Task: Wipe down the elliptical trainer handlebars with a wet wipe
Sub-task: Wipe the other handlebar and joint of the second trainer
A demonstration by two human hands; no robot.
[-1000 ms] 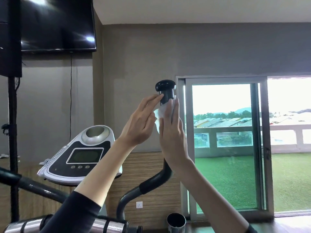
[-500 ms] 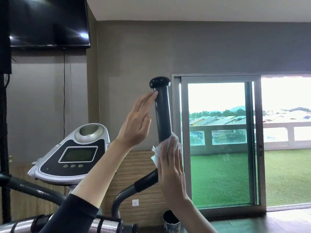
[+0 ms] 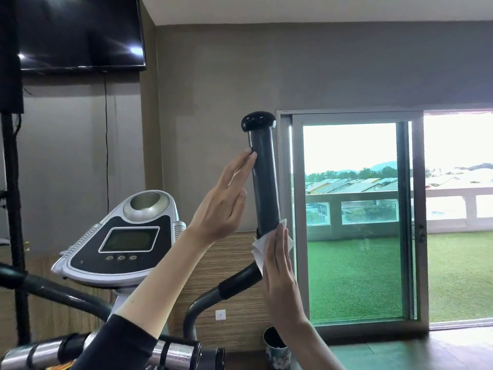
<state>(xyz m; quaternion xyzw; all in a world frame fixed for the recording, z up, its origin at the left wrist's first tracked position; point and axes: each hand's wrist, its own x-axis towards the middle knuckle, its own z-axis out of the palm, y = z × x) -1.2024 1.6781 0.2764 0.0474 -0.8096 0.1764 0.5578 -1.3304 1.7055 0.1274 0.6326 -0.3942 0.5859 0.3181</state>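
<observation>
The elliptical's right handlebar (image 3: 263, 180) stands upright in the middle of the head view, a black grip with a round cap on top. My left hand (image 3: 224, 201) has straight fingers, and its fingertips touch the grip's left side just below the cap. My right hand (image 3: 278, 265) presses a white wet wipe (image 3: 260, 247) flat against the lower end of the grip, fingers straight. The hand hides most of the wipe. The left handlebar (image 3: 42, 289) runs low across the left side.
The trainer's console (image 3: 125, 241) with its screen sits left of my arms. A TV (image 3: 77, 33) hangs at upper left beside a black pole (image 3: 12, 209). A glass sliding door (image 3: 352, 220) is behind the handlebar. A dark cup (image 3: 276, 348) stands on the floor below.
My right hand has slid the wipe down the grip from just under the cap to its lower end. My left hand has stayed near the top of the grip.
</observation>
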